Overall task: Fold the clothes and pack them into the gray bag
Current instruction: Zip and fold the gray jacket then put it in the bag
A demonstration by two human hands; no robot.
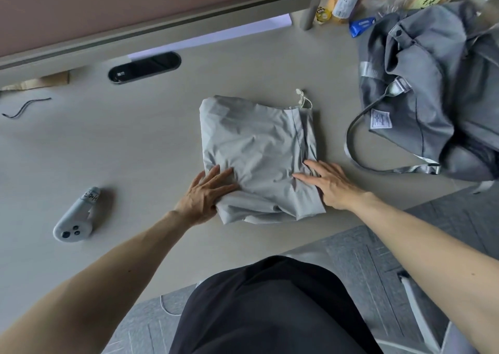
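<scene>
A light grey garment (pixel 256 148) lies folded into a rough square in the middle of the table, a white drawstring poking out at its far right corner. My left hand (pixel 205 191) rests at its near left edge, fingers spread on the fabric, thumb tucked under the fold. My right hand (pixel 329 181) lies flat on the near right corner, fingers apart. The gray bag (pixel 432 89) sits slumped at the right of the table, its strap looping toward the garment.
A grey handheld controller (pixel 75 218) lies at the near left. A black oval cable port (pixel 144 67) is set in the table behind the garment. Snack packets and bottles (pixel 345 0) stand at the back right. The table edge runs diagonally just below my hands.
</scene>
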